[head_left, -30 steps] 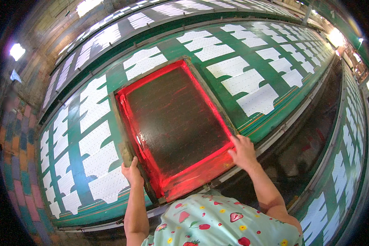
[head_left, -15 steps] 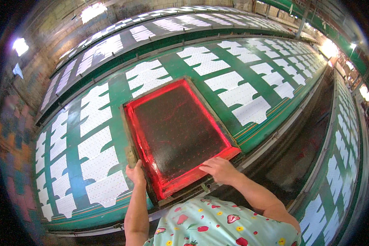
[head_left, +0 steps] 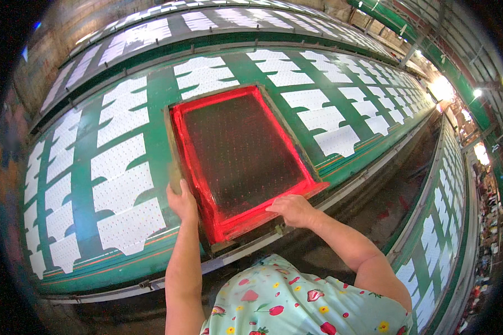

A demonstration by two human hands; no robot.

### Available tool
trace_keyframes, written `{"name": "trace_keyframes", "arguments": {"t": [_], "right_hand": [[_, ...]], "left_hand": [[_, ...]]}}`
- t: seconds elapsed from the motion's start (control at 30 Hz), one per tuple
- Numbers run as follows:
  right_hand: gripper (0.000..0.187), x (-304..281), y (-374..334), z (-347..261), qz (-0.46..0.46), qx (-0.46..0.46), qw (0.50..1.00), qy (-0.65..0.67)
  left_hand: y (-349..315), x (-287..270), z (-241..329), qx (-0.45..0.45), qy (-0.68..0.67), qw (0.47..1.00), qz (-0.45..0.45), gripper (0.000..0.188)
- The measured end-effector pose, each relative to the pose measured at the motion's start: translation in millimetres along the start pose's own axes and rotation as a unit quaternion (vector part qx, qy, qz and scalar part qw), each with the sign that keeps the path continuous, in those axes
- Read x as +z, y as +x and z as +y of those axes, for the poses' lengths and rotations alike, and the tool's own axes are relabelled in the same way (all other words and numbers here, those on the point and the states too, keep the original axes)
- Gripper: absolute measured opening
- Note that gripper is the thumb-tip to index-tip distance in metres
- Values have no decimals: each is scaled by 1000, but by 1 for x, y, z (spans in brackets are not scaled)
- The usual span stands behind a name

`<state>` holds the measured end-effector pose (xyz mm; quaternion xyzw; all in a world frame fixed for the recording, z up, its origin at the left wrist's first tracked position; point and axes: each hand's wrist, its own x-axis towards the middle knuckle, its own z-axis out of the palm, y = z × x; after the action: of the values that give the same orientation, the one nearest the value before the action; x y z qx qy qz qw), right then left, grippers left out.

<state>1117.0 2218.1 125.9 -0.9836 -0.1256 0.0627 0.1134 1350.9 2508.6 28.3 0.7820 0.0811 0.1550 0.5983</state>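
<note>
Screen frame: one, a rectangular frame lying over the near part of the middle table, with columns of pieces to its left and right; whether every side touches the table, I cannot tell.
Mesh: one dark panel inside the frame, speckled with small dots.
Red borders: four, one along each side of the mesh, wet-looking; the near border runs beside a red-smeared near bar.
Hands: two, both at the frame.
Left hand: one, closed around the frame's left side toward its near corner, thumb on top, the other fingers mostly hidden.
Right hand: one, half closed, fingertips curled onto the near bar right of its middle; whether it grips or only presses, I cannot tell.
White pieces: many pieces, dotted, with curved cut-ins; three columns show on the middle table left of the frame, one group beyond its far side, and more columns on the right than can be counted. The near group just right of the frame has three.
Coloured lines: several thin lines along the middle table's near edge.
Other tables: at least two bearing white pieces, one far table and one right table.
Aisle: one dark aisle, between the middle and right tables.
Shirt: one, pale green, printed with red fruit and yellow flowers.
</note>
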Motion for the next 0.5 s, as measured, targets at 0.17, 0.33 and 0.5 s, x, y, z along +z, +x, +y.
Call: {"name": "trace_keyframes", "arguments": {"t": [0.17,0.33,0.5], "right_hand": [[51,18,1,-1,97,-28,995,-12],[47,23,60,27,170,-64,982,-55],[43,15,161,84,185,-69,977,-85]], "left_hand": [[0,0,3,-8,-8,1000,0,50],[4,1,-1,-24,4,1000,-3,50],[0,4,-1,-28,27,999,18,44]]}}
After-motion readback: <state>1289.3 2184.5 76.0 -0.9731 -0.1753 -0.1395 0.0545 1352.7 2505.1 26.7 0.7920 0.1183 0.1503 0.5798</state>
